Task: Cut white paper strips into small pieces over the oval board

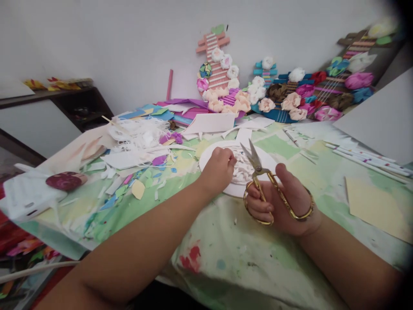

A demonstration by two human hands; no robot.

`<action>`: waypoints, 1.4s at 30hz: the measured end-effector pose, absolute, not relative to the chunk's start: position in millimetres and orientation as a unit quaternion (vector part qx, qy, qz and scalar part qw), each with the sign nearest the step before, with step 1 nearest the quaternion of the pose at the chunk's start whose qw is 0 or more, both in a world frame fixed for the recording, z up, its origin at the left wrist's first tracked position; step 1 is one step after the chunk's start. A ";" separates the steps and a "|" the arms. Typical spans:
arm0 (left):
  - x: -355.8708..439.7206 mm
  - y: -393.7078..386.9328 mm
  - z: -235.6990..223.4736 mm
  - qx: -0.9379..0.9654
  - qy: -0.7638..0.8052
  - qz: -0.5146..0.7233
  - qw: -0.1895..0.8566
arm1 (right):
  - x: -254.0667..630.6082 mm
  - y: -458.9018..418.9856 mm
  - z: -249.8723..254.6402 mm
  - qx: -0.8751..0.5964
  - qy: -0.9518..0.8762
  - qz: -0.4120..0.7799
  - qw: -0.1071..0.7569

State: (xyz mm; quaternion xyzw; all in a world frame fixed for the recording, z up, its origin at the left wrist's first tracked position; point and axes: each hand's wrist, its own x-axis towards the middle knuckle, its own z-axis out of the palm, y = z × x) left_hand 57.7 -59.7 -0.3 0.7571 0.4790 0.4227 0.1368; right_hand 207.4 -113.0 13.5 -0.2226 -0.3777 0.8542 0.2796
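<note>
My right hand [280, 206] holds gold-handled scissors [257, 165], fingers through the loops. The blades point up and to the left, slightly apart. A round white board [267, 162] lies flat on the table, its middle covered with crinkled white strips [244, 170]. Over the left part of the board, my left hand [220, 167] is closed with its fingertips pressed together. Whatever those fingertips hold, if anything, is hidden. The scissors are above the board's right front edge.
Paper scraps [129, 189] and a heap of white string [142, 133] cover the left side of the green-stained tablecloth [232, 241]. Guitar-shaped crafts with paper flowers [222, 73] lean on the back wall. Yellow paper [371, 204] and thin sticks [368, 159] lie at right.
</note>
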 end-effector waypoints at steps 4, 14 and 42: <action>53.8 -52.7 -3.0 0.785 0.501 0.353 0.089 | 216.8 -106.9 17.5 -0.257 -0.377 0.822 0.340; 40.1 -53.5 7.8 0.811 0.494 0.293 0.107 | 230.9 -93.9 17.5 -0.311 -0.363 0.768 0.426; 50.9 -64.0 5.0 0.772 0.554 0.263 0.168 | 233.1 -86.3 14.0 -0.320 -0.309 0.771 0.456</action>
